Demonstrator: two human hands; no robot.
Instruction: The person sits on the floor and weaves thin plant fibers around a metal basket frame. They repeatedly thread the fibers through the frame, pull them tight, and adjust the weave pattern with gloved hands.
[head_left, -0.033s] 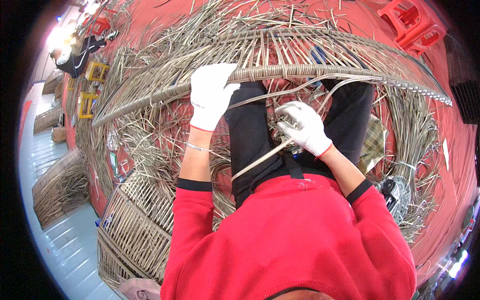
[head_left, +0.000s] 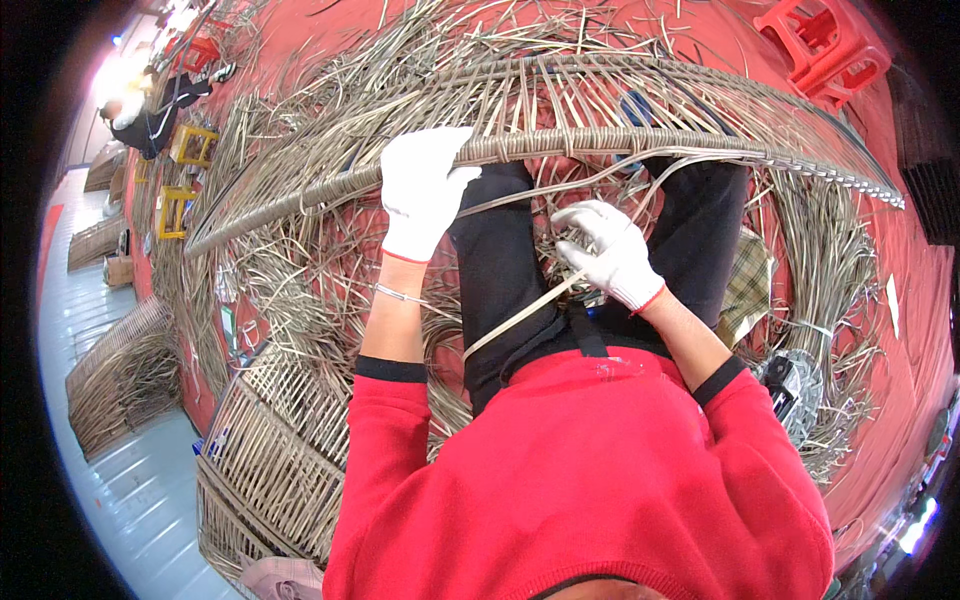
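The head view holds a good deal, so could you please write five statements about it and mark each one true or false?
1. The left hand holds the wrapped wicker rim. True.
2. A pale strip runs from the right hand down across the dark trousers. True.
3. Both hands are bare. False: each wears a white glove.
4. The plaid cloth lies to the left of the person's legs. False: the plaid cloth lies to their right.
5. The sweater is green. False: the sweater is red.
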